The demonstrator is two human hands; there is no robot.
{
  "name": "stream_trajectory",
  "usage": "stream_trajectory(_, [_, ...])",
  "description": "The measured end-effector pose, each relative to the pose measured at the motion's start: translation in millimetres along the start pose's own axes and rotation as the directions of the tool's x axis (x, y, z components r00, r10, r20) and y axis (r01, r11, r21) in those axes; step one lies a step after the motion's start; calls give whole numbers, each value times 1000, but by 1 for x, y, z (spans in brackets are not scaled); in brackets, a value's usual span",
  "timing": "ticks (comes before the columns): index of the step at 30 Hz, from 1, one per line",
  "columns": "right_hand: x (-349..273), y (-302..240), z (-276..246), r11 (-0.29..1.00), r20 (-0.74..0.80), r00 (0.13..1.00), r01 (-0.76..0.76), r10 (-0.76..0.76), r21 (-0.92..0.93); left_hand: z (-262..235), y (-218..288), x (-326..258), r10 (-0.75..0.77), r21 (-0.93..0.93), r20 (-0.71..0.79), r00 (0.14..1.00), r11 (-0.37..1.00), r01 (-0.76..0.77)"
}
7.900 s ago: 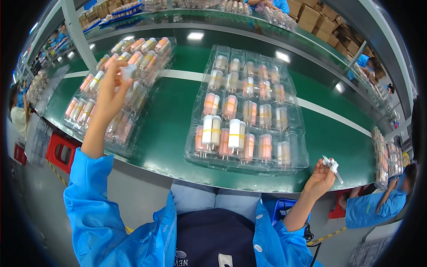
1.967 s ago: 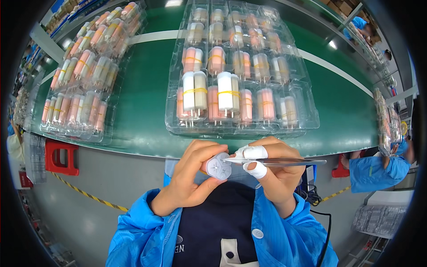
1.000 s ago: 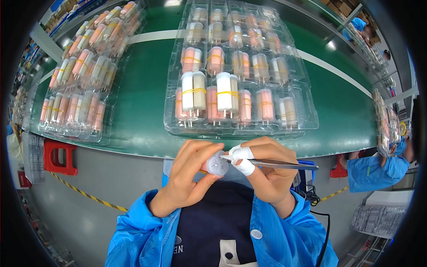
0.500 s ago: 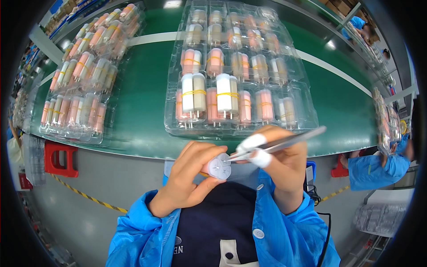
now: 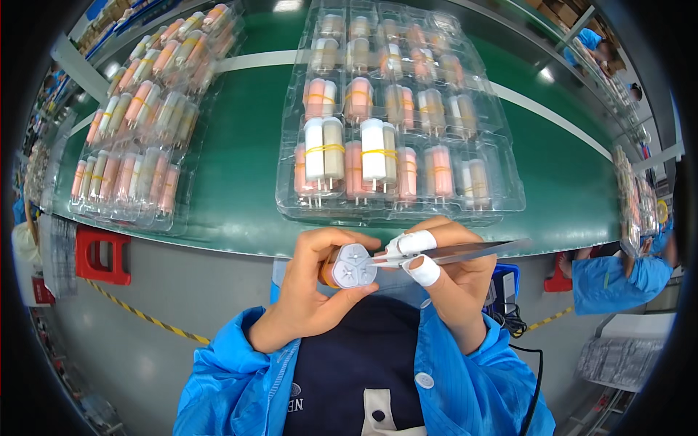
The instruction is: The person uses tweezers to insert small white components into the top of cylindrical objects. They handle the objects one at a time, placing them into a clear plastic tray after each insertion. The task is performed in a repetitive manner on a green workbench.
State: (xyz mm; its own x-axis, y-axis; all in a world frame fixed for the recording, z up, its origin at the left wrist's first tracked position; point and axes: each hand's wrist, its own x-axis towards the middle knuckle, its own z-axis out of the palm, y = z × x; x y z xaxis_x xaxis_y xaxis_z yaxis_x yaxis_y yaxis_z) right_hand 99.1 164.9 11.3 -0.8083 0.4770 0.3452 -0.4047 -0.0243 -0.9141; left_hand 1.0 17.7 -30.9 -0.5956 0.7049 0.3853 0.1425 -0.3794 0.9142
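Note:
A bundle of tubes sits in my left hand, whose fingers and thumb wrap round its sides. Its pale grey end, made of several rounded lobes with small marks in them, faces up toward me. My right hand pinches a pair of metal tweezers between thumb and finger, both wrapped in white finger covers. The tweezer tips reach the right edge of the bundle's end; whether they grip anything there is too small to tell. Beyond my hands, upright bundles with yellow bands stand in a clear plastic tray.
On the green work surface, more clear trays of pink, white and grey tubes stand at the left. A red stool is below the table edge. At the right another person in a blue coat sits by further trays.
The tube bundle has turned in my left hand and moved slightly left. My right hand has shifted a little, and the tweezers now lie closer to level. The whole view has shifted slightly.

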Motion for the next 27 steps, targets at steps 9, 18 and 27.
stream_trajectory(9, [-7,-5,5,983,-32,993,108,-114,-150,-7,14,9,71,457,173,982,878,-144])
stream_trajectory(18, [-5,2,8,969,-19,992,118,-125,-216,-6,10,8,121,554,161,980,810,-191])
stream_trajectory(27, [-5,6,9,975,-47,995,78,-89,-206,-4,11,7,85,561,133,987,815,-146])
